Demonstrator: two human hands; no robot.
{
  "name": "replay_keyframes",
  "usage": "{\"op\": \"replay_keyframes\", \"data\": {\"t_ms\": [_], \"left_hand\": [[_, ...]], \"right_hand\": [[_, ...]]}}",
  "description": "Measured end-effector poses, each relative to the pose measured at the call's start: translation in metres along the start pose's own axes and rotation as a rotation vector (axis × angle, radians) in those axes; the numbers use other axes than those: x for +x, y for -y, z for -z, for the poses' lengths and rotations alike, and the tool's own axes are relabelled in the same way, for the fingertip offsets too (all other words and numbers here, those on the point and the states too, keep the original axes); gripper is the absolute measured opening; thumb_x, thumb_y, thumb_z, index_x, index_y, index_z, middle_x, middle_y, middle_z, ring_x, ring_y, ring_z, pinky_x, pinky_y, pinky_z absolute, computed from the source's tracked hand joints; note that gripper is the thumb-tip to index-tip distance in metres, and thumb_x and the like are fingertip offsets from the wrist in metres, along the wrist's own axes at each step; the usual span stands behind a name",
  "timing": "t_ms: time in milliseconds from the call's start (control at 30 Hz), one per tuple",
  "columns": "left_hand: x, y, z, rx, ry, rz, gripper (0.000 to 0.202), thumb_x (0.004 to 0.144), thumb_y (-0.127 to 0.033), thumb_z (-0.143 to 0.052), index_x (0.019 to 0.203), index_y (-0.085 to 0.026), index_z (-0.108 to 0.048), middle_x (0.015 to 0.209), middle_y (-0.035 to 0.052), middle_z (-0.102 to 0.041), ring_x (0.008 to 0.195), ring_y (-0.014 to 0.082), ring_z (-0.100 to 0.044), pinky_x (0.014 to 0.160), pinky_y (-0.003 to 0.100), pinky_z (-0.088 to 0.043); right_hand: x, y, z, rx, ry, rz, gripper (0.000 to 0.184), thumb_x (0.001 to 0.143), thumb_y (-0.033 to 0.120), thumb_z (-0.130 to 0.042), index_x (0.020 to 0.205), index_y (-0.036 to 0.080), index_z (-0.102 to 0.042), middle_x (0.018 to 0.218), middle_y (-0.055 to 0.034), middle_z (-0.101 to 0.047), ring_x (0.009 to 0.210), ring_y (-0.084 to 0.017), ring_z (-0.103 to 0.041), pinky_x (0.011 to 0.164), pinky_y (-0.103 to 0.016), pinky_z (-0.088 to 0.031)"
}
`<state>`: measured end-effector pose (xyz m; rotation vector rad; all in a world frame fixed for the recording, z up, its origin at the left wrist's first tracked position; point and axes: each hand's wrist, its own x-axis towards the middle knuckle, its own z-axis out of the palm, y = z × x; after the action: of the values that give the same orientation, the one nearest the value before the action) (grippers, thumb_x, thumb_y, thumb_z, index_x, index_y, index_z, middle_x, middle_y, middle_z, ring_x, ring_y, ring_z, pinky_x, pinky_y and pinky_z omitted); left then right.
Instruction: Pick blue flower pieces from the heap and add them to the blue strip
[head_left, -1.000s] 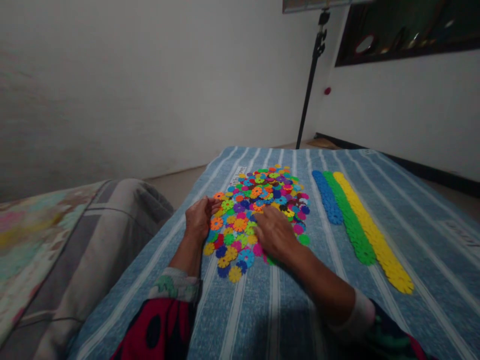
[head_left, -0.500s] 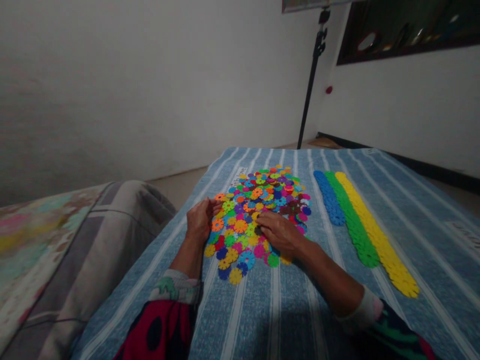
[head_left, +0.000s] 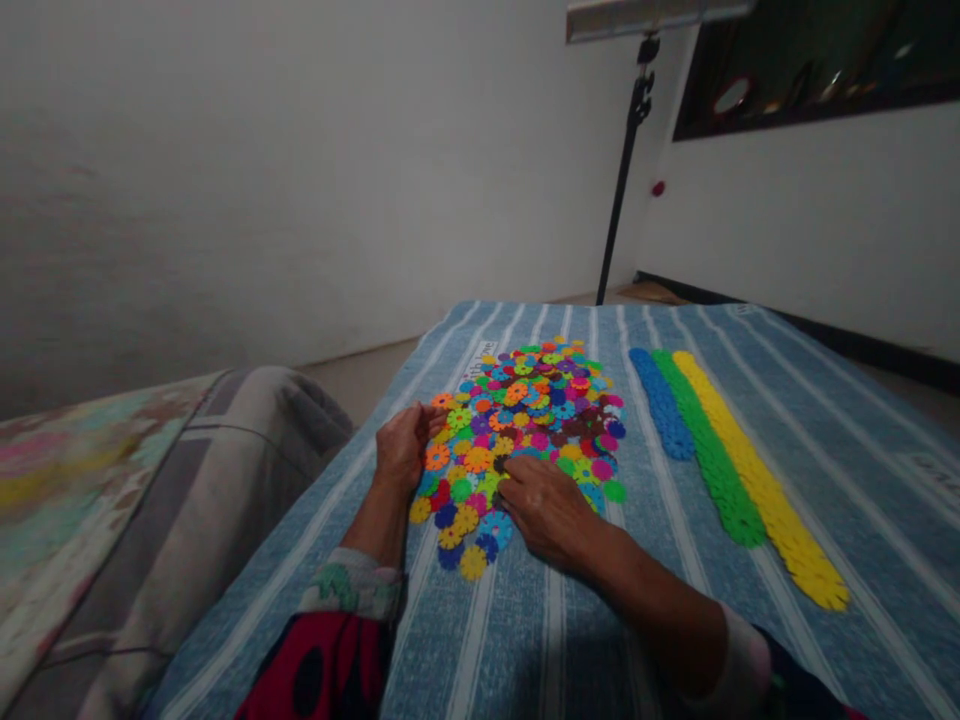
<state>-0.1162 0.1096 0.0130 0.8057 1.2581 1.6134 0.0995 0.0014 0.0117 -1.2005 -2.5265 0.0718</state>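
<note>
A heap of notched, flower-shaped plastic discs (head_left: 477, 460) in many colours covers the middle of the striped cloth. At the heap's left edge rests my left hand (head_left: 401, 445), its fingers loosely curved beside an orange disc, and I make out nothing held in it. My right hand (head_left: 551, 510) lies over the heap's near right part with fingers bent. A dark disc (head_left: 499, 465) shows at its fingertips, apparently pinched; the palm side is hidden.
To the right lie three long rows of overlapping discs: blue (head_left: 664, 405), green (head_left: 712, 455) and yellow (head_left: 761, 475). A bed with a grey cover (head_left: 255, 430) stands on the left. Behind the cloth-covered table (head_left: 300, 620) rises a black stand (head_left: 622, 170) near the wall.
My right hand has moved left and nearer to me across the heap, uncovering discs on the right, a green one among them. My left hand has stayed at the heap's left edge.
</note>
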Motion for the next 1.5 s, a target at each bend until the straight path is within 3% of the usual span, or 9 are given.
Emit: {"op": "replay_keyframes", "data": {"t_ms": [333,533,667,900,1133,1300,1500], "left_hand": [[-0.002,-0.001,-0.002,0.002,-0.014,0.003,0.022,0.079,-0.031,-0.062,0.071,-0.011,-0.064,0.074,0.0088,-0.072,0.065,0.0153,-0.068,0.063,0.026,-0.054],[0.0,0.0,-0.002,-0.003,-0.03,0.011,0.02,0.078,-0.03,-0.063,0.073,-0.01,-0.065,0.074,0.0089,-0.072,0.066,0.0141,-0.068,0.064,0.024,-0.053],[0.0,0.0,-0.001,0.016,-0.028,0.006,0.021,0.078,-0.031,-0.063,0.073,-0.011,-0.065,0.075,0.0094,-0.072,0.065,0.015,-0.068,0.064,0.025,-0.054],[-0.003,-0.002,-0.002,-0.016,-0.024,0.012,0.022,0.079,-0.03,-0.062,0.071,-0.01,-0.064,0.071,0.008,-0.071,0.059,0.0129,-0.066,0.062,0.024,-0.054],[-0.003,-0.002,0.0,0.012,-0.021,0.017,0.022,0.08,-0.031,-0.062,0.075,-0.01,-0.065,0.07,0.0092,-0.072,0.064,0.0161,-0.069,0.064,0.025,-0.054],[-0.002,0.0,0.001,0.03,-0.02,0.007,0.022,0.078,-0.032,-0.063,0.075,-0.01,-0.065,0.074,0.0111,-0.073,0.067,0.0184,-0.071,0.064,0.028,-0.055],[0.002,0.005,0.003,0.027,-0.03,-0.005,0.023,0.076,-0.033,-0.064,0.076,-0.01,-0.065,0.075,0.0121,-0.073,0.069,0.0192,-0.071,0.066,0.029,-0.056]], "right_hand": [[-0.01,0.028,0.017,-0.082,0.127,-0.025,0.024,0.093,0.012,-0.044,0.104,0.017,-0.065,0.118,-0.013,-0.061,0.103,-0.023,-0.053,0.081,-0.037,-0.043],[-0.01,0.029,0.021,-0.12,0.14,-0.139,0.024,0.09,0.011,-0.047,0.099,0.016,-0.069,0.105,-0.0152,-0.065,0.098,-0.026,-0.056,0.084,-0.043,-0.041],[-0.003,0.021,0.025,-0.108,0.159,-0.23,0.023,0.094,0.02,-0.048,0.1,0.015,-0.07,0.101,-0.0142,-0.067,0.095,-0.026,-0.058,0.088,-0.046,-0.04],[0.028,-0.019,0.032,-0.121,0.087,-0.343,0.032,0.096,0.035,-0.048,0.117,0.016,-0.064,0.121,-0.0153,-0.062,0.116,-0.029,-0.052,0.095,-0.044,-0.039],[0.058,-0.059,0.014,-0.226,0.045,-0.463,0.033,0.096,0.025,-0.042,0.111,0.013,-0.069,0.118,-0.0182,-0.063,0.111,-0.027,-0.055,0.094,-0.042,-0.039],[0.066,-0.061,0.011,-0.245,0.045,-0.471,0.035,0.093,0.015,-0.041,0.108,0.011,-0.072,0.113,-0.0198,-0.066,0.106,-0.027,-0.058,0.09,-0.041,-0.039],[0.065,-0.06,0.011,-0.267,0.034,-0.419,0.035,0.091,0.013,-0.041,0.105,0.01,-0.073,0.109,-0.022,-0.067,0.102,-0.029,-0.059,0.088,-0.043,-0.038]]}}
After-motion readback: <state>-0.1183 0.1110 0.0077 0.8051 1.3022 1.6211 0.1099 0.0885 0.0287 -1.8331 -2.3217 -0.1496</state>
